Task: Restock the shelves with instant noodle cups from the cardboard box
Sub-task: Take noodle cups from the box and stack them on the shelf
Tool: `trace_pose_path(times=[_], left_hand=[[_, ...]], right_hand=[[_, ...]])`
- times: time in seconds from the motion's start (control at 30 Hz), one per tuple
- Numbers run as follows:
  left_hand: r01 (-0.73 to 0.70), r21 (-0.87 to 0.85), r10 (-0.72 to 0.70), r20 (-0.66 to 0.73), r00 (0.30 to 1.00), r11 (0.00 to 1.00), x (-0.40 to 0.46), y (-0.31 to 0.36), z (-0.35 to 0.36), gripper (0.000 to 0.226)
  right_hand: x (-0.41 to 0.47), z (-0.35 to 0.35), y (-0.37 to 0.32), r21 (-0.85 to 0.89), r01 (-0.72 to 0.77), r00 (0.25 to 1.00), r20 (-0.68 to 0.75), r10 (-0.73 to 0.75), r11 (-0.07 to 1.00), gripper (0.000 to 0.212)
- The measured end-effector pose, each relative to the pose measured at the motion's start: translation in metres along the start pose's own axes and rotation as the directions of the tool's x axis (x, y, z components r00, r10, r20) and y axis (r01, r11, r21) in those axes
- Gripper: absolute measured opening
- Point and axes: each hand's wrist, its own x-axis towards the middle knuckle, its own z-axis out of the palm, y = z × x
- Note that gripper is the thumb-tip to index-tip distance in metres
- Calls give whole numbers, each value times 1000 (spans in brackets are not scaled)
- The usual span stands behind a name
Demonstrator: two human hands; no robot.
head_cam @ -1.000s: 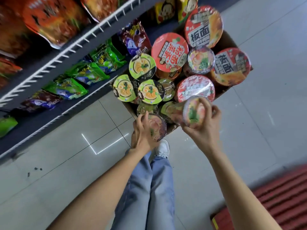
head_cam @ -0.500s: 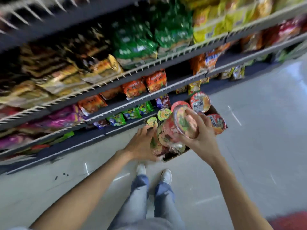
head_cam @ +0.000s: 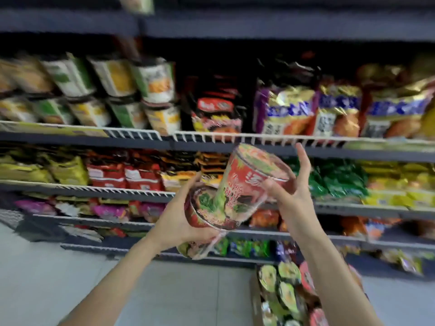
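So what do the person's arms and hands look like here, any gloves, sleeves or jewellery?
Both forearms are bare as far as the picture shows; no sleeve reaches into view. The left hand and the right hand wear no gloves. I see no watch, bracelet or ring, though motion blur could hide something small. The fingers are slim with short nails.

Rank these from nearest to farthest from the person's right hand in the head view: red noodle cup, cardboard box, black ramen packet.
1. Red noodle cup: touching the right hand.
2. Black ramen packet: shelf above, up-left.
3. Cardboard box: on the floor, below.
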Motion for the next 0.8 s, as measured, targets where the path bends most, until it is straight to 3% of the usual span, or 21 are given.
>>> trace_pose_path(times=[0.13, 0.3, 0.47, 0.53, 0.8], left_hand=[[-109, -64, 102, -109, 989, 992, 0, 26, -95, 111], [-229, -79, 213, -177, 961, 970, 19, 56, -224, 103], [-359, -39, 336, -272, 902, 933, 48, 99, -322, 88], [-403, 3, 384, -312, 869, 915, 62, 114, -352, 89], [-495, 117, 487, -470, 736, 861, 110, 143, -421, 96]], right_hand=[[48, 97, -36, 88, 120, 986, 102, -129, 989, 113], [105, 205, -95, 121, 242, 966, 62, -251, 963, 138], [160, 283, -156, 166, 353, 935, -34, -353, 921, 124], [184, 306, -179, 144, 386, 922, -64, -381, 911, 109], [261, 363, -236, 68, 471, 881, 8, -472, 880, 94]])
